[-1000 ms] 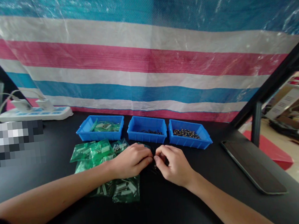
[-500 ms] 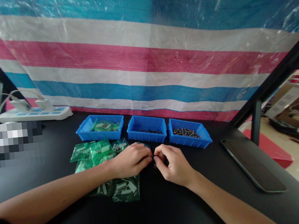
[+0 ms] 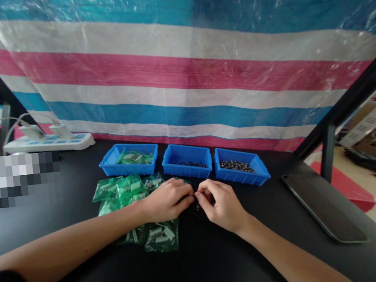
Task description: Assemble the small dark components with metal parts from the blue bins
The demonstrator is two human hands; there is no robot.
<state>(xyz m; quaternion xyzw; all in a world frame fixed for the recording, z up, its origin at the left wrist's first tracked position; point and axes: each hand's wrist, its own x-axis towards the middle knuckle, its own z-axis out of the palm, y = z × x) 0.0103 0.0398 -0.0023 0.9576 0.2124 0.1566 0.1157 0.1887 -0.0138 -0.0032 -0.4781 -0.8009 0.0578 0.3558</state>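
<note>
My left hand [image 3: 172, 199] and my right hand [image 3: 221, 203] meet just in front of the middle blue bin, fingertips pinched close together. Whatever sits between the fingers is too small and dark to make out. Small shiny bits show on the table under my right fingertips. Green plastic bags [image 3: 126, 189] of white and metal parts lie beside and partly beneath my left wrist. Beyond the hands stand three blue bins: the left bin [image 3: 111, 169] has a green bag inside, the middle bin [image 3: 187, 171] small dark pieces, the right bin [image 3: 244, 177] small shiny metal pieces.
A phone [image 3: 324, 207] lies on the black table [image 3: 200, 268] at the right. At the back left is a white power strip [image 3: 78, 142] with plugs and cables. A striped sheet [image 3: 169, 80] hangs behind, between dark frame bars.
The whole view has shifted slightly, so everything appears a little further right. Both hands keep nearly the same pinched pose.
</note>
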